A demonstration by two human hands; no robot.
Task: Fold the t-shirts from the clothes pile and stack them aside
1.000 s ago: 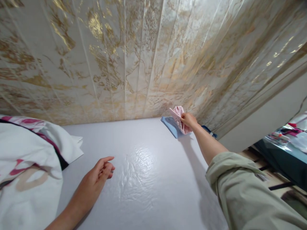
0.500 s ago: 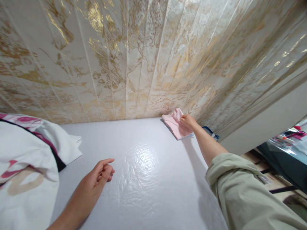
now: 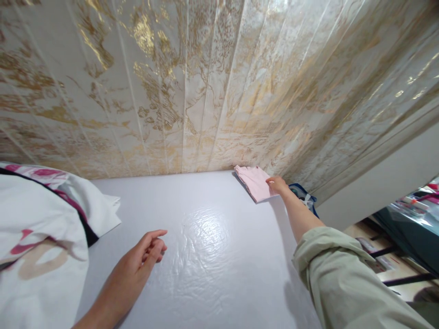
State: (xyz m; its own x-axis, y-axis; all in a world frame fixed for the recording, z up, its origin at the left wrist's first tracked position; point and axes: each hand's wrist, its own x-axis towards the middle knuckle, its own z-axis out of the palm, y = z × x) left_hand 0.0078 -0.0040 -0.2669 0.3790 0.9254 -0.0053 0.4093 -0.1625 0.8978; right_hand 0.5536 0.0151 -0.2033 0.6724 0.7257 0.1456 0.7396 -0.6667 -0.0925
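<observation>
A folded pink garment (image 3: pixel 253 180) lies at the far right of the white table (image 3: pixel 206 292), on top of something darker whose edge shows on its left. My right hand (image 3: pixel 277 185) is at the garment's right side, fingertips pinched together on the cloth. A small white spot shows by those fingertips, too small to name. Over the table at lower left hovers my left hand (image 3: pixel 146 253), holding nothing, its index finger stretched out and the others loosely curled. White fabric with pink and black print (image 3: pixel 58 219) is heaped left of it.
A gold-patterned sheet or wallpaper (image 3: pixel 192 91) rises along the table's back edge. Behind my right wrist sits a blue-edged item (image 3: pixel 303 196), partly hidden. A pale panel (image 3: pixel 373 178) stands on the right, with a dark-sided table (image 3: pixel 411 233) holding various items beyond it.
The pink garment, lifted and creased before, now lies flatter. My right hand has come down and slightly right with it. The left hand keeps its pose; the view has shifted a little.
</observation>
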